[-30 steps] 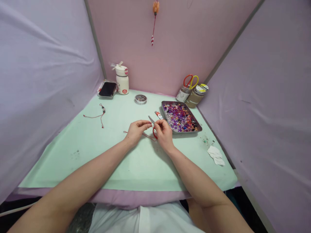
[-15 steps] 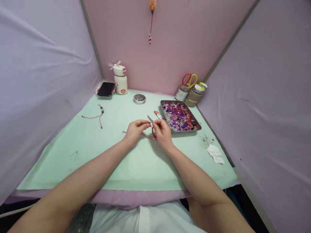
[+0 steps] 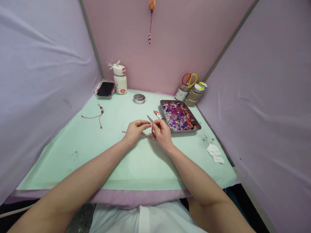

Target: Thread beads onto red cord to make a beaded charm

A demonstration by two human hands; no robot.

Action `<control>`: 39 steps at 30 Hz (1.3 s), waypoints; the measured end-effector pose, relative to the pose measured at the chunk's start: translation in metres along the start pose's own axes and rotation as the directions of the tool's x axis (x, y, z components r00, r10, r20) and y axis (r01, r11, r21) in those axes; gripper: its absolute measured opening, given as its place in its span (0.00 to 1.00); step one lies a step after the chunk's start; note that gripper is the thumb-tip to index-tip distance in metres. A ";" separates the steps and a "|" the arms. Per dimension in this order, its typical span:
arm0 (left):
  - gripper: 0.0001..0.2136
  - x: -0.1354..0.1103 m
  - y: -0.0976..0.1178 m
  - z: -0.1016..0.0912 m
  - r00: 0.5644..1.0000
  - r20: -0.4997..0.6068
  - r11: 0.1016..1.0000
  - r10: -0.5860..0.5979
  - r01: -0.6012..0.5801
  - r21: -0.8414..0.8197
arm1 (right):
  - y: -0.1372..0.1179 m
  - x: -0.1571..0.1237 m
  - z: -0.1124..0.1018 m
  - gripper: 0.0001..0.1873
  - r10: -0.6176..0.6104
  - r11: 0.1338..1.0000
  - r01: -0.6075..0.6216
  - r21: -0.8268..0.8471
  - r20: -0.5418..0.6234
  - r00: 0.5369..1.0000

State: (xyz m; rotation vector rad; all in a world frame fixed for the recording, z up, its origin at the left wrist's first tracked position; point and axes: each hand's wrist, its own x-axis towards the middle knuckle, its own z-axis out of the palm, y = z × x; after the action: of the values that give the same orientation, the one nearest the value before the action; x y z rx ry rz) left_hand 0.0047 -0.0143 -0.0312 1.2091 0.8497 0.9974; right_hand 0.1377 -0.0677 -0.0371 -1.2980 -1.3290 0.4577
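Note:
My left hand (image 3: 134, 132) is closed in a pinch on a thin red cord (image 3: 147, 135), whose loop hangs below the fingers and whose other end shows left of the hand. Close beside it, my right hand (image 3: 163, 134) is closed around a pair of scissors with red handles (image 3: 154, 132). The scissors' blades (image 3: 150, 118) point up and to the left, past the left fingertips. The right thumb and forefinger are also near the cord's end; whether they grip it is too small to tell.
A metal tray of beads (image 3: 179, 116) lies right of my hands, a lighter (image 3: 157, 114) against its left side. Behind stand a jar (image 3: 194, 95), a can with scissors (image 3: 181, 93), a round bead case (image 3: 139, 98) and a bottle (image 3: 120, 81). A beaded cord (image 3: 100, 111) lies left.
My hands stay almost in the same place with the cord and scissors. The whole view has shifted very slightly.

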 end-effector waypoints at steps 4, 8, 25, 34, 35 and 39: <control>0.12 -0.001 0.001 0.000 1.000 0.021 1.000 0.005 -0.006 0.017 | 0.000 0.000 0.000 0.07 0.008 1.000 -0.008 -0.002 0.015 1.000; 0.13 -0.002 -0.002 0.002 0.999 0.033 1.000 0.001 -0.001 -0.013 | 0.000 0.000 0.000 0.07 0.023 1.000 -0.023 -0.004 0.026 0.999; 0.08 0.001 0.007 -0.007 0.946 0.109 0.840 0.307 -0.323 0.437 | 0.008 0.001 0.001 0.07 0.048 0.998 -0.048 0.028 -0.024 0.999; 0.08 -0.001 0.009 -0.012 0.823 0.299 0.504 0.483 -0.540 0.674 | 0.002 0.001 -0.001 0.06 -0.024 0.995 0.024 -0.095 0.001 1.000; 0.08 -0.001 0.009 -0.012 0.822 0.311 0.493 0.478 -0.543 0.679 | 0.001 0.001 -0.001 0.06 -0.027 0.994 0.028 -0.107 0.009 1.000; 0.08 0.000 0.010 -0.013 0.836 0.297 0.489 0.462 -0.519 0.702 | 0.003 0.003 -0.003 0.06 -0.037 0.986 0.040 -0.160 0.024 0.999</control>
State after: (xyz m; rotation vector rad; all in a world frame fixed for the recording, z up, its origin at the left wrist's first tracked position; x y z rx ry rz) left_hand -0.0093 -0.0095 -0.0234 2.3296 0.9181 1.0588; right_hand 0.1424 -0.0659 -0.0376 -1.4001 -1.4295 0.3438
